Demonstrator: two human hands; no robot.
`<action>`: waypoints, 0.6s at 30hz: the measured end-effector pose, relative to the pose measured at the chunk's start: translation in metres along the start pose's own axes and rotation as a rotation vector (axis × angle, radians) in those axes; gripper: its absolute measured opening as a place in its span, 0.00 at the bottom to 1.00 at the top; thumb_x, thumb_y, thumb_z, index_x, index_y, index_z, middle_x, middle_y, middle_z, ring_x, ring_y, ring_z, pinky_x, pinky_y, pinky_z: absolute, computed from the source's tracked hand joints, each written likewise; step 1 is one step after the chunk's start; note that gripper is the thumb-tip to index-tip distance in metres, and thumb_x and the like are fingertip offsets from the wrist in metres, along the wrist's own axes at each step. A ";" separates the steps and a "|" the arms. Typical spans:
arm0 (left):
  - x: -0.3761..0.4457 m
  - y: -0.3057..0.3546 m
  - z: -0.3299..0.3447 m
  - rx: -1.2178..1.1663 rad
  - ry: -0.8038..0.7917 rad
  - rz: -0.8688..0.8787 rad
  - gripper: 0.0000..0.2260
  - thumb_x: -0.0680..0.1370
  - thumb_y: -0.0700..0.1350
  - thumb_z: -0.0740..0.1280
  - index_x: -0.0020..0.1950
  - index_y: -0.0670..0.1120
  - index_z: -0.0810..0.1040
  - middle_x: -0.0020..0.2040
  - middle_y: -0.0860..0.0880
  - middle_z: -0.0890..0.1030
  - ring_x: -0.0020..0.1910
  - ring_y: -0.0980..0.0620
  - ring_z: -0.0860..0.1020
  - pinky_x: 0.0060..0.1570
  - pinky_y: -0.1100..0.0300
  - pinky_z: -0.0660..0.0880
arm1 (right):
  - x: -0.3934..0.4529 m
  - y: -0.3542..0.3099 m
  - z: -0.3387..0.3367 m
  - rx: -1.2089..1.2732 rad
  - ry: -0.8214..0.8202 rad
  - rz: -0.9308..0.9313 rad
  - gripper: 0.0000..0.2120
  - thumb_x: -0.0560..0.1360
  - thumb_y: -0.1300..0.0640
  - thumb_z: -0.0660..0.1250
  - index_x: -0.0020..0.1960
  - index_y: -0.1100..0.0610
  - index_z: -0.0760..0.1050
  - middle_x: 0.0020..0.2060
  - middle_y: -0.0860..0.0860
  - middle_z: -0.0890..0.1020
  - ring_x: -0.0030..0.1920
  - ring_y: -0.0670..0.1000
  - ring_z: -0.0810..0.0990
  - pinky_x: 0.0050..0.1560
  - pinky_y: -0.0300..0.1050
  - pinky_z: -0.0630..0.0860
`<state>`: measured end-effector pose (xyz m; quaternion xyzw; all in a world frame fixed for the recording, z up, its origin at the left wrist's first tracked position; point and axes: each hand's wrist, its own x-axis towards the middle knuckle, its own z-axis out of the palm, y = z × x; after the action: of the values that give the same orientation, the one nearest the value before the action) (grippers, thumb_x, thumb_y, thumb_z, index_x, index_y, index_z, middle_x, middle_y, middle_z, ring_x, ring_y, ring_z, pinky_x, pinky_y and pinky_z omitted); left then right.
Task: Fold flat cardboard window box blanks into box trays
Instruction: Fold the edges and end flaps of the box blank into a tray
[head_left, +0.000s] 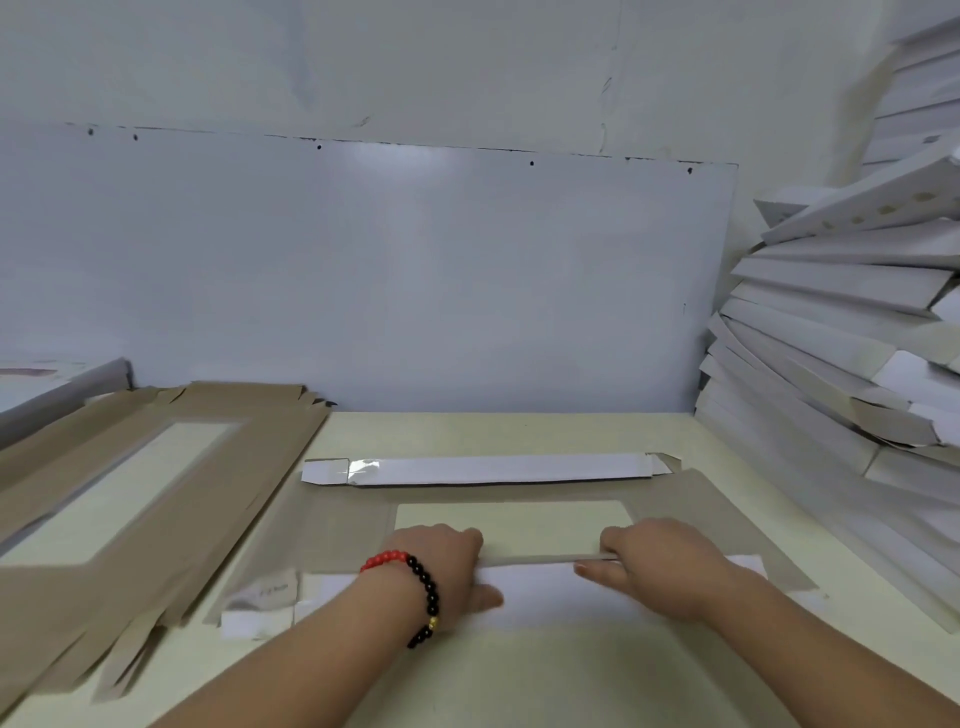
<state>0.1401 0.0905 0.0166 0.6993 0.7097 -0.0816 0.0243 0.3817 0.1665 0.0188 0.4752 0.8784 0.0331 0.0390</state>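
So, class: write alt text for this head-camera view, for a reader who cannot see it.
Two hands, left hand and right hand, fold the near flap of a cardboard window box blank on a table. Flat blanks lie left; folded trays are stacked right.

A pale cream table (519, 431) is seen set against a white wall panel. A stack of flat brown window blanks (130, 467) is laid along its left side. In the middle, one blank (701, 519) is spread flat, its far white flap (493, 469) folded over. A leaning pile of folded white trays (831, 364) is banked up at the right edge.
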 end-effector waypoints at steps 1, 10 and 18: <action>0.003 0.002 0.004 0.024 0.060 -0.008 0.22 0.76 0.66 0.58 0.58 0.49 0.69 0.54 0.47 0.78 0.53 0.44 0.76 0.44 0.54 0.66 | 0.004 -0.004 0.004 -0.049 0.069 0.010 0.23 0.76 0.30 0.49 0.46 0.48 0.69 0.40 0.46 0.76 0.44 0.53 0.74 0.49 0.44 0.67; 0.024 0.035 0.048 -0.136 0.300 -0.005 0.23 0.82 0.52 0.47 0.76 0.49 0.54 0.76 0.49 0.59 0.78 0.45 0.48 0.72 0.43 0.34 | 0.029 -0.079 0.047 0.138 0.182 0.011 0.27 0.83 0.49 0.45 0.79 0.51 0.44 0.79 0.47 0.41 0.77 0.51 0.37 0.74 0.56 0.35; 0.019 -0.015 0.075 -0.113 0.196 -0.076 0.25 0.81 0.57 0.44 0.78 0.53 0.50 0.77 0.51 0.53 0.77 0.46 0.46 0.73 0.44 0.35 | 0.023 -0.039 0.067 0.165 -0.046 0.069 0.28 0.83 0.47 0.43 0.79 0.51 0.35 0.78 0.47 0.37 0.77 0.48 0.38 0.75 0.52 0.37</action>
<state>0.1192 0.0975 -0.0591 0.6739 0.7383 0.0263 -0.0089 0.3439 0.1659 -0.0526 0.5072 0.8602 -0.0489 0.0189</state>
